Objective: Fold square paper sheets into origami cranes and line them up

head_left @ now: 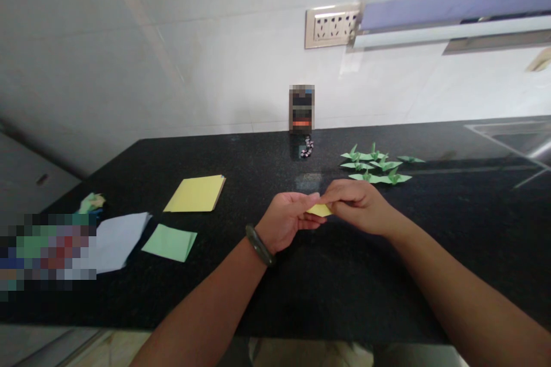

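A small folded piece of yellow paper (pixel 319 210) is held between both hands above the dark countertop (pixel 344 281). My left hand (pixel 289 218), with a dark bangle at its wrist, pinches the paper's left side between thumb and fingers. On the other side, my right hand (pixel 361 205) is closed on the paper's upper right edge. Fingers cover much of the sheet, so its full folded shape is hidden. Just beyond my right hand stand several green paper cranes (pixel 374 165) in a loose cluster.
To the left lie a stack of yellow paper (pixel 196 194), green paper (pixel 169 242) and white sheets (pixel 123 238). A crumpled paper piece (pixel 92 203) is farther left. A phone-like object (pixel 302 109) leans on the wall by a beaded strap (pixel 307 148). A sink (pixel 516 137) is at right.
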A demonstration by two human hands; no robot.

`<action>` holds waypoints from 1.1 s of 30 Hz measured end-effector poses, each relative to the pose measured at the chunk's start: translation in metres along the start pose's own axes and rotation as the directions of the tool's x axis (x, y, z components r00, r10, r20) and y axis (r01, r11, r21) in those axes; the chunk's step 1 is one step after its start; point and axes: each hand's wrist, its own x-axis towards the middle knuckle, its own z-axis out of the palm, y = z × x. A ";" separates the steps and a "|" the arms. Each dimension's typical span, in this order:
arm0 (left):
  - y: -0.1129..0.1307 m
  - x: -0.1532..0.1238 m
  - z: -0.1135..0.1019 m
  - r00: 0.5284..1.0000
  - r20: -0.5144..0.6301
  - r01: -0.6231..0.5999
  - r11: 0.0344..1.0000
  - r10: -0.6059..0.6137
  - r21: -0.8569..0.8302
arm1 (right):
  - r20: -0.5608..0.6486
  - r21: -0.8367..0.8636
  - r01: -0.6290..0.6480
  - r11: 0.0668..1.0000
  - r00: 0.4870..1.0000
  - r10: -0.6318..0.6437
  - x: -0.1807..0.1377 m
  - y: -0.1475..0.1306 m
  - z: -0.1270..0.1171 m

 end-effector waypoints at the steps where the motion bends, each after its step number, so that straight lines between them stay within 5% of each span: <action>1: -0.001 0.000 0.000 1.000 -0.007 -0.018 0.999 0.018 0.026 | -0.003 0.000 -0.004 1.000 1.000 0.004 0.000 -0.001 0.001; 10: -0.005 0.004 0.003 0.941 -0.179 -0.229 0.929 0.288 0.291 | -0.105 0.065 -0.328 0.942 0.937 0.333 -0.001 0.002 0.010; 21: -0.005 0.002 -0.002 0.827 -0.118 -0.345 0.661 0.550 0.666 | -0.098 -0.084 -0.262 0.961 0.962 0.254 0.000 0.001 0.008; 28: -0.004 0.001 0.003 0.884 -0.191 -0.311 0.842 0.426 0.441 | -0.051 0.054 -0.261 0.964 0.963 0.264 0.000 -0.001 0.008; 33: -0.004 0.003 0.001 0.961 -0.120 -0.221 0.954 0.248 0.201 | 0.040 0.159 -0.372 0.914 0.928 0.371 0.000 -0.003 0.003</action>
